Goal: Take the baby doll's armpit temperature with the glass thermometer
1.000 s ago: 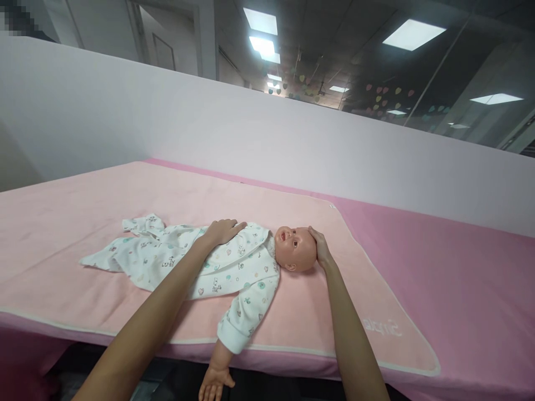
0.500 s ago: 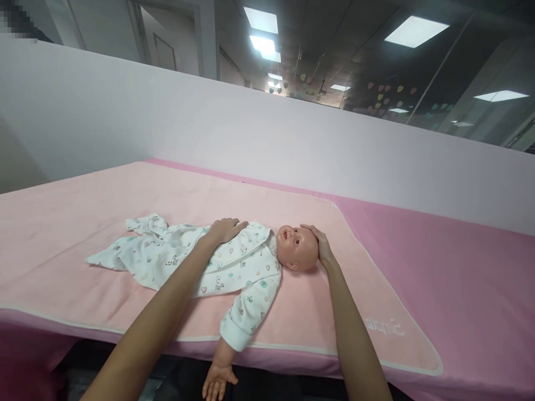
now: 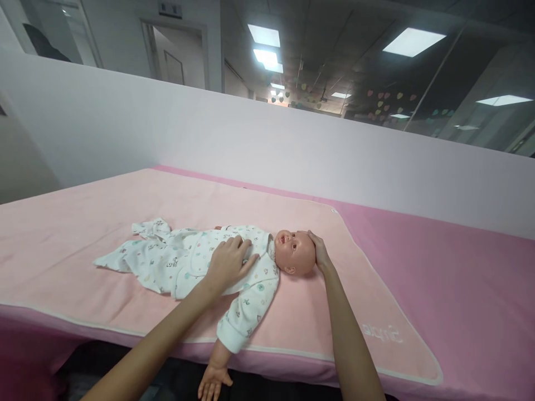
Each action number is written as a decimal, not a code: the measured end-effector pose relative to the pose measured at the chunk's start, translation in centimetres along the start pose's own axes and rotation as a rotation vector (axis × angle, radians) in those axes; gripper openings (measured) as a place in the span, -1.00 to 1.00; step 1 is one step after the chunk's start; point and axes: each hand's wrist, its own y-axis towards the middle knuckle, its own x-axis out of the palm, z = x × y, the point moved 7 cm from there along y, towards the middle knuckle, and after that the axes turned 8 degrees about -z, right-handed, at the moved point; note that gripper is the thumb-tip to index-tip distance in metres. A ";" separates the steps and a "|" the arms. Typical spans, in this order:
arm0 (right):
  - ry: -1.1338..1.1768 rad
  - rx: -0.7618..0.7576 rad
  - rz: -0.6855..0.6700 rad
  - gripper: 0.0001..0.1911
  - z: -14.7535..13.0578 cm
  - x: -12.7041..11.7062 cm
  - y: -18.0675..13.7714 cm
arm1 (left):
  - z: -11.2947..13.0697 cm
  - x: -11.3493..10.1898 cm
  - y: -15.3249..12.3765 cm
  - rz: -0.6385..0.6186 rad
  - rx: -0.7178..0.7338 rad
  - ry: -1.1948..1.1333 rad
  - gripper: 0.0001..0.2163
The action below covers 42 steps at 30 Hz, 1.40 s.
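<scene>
A baby doll (image 3: pixel 295 253) lies on its back, head to the right, wearing a white printed baby suit (image 3: pixel 156 262). My left hand (image 3: pixel 229 259) rests on the doll's chest, palm down, fingers slightly bent and thumb apart. Cupped round the crown of the doll's head is my right hand (image 3: pixel 320 250); its palm is partly hidden. The near sleeve (image 3: pixel 248 314) stretches toward me, and the doll's bare hand (image 3: pixel 215 380) hangs past the edge. The suit's legs lie flat to the left.
Beneath the doll is a light pink mat (image 3: pixel 301 328) with a white border, spread over a darker pink table cover (image 3: pixel 468 301). A low white partition (image 3: pixel 292 150) runs along the back. The near table edge lies just before me.
My left hand has moved from the far side of the doll's chest toward me, onto its middle. My right hand stays at the head. The view has tilted slightly upward.
</scene>
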 end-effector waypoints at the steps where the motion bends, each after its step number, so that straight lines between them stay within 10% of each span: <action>1: 0.006 0.008 -0.010 -0.60 -0.1 0.2 -0.1 | 0.6 0.0 -0.6 -0.012 0.019 0.022 -0.68; 12: 0.038 0.071 -0.019 -0.60 -0.1 0.8 -0.3 | 0.9 2.0 -1.9 -0.130 -0.021 0.060 -0.73; 20: -0.047 -0.016 0.052 -0.59 -1.6 0.0 -0.2 | -3.6 0.0 3.3 -0.395 0.043 -0.661 -0.64; 24: -0.371 -0.256 0.122 -0.72 -5.6 1.3 -0.7 | -5.6 -0.5 6.9 -0.546 0.150 -0.825 -0.64; 32: -1.661 -0.405 -0.212 -0.78 -6.4 15.4 0.1 | -8.1 2.0 11.2 -0.965 0.034 -0.918 -0.63; 42: -1.901 -0.337 -0.178 -0.76 -5.4 16.3 1.7 | -7.8 1.4 11.1 -0.949 0.038 -0.964 -0.62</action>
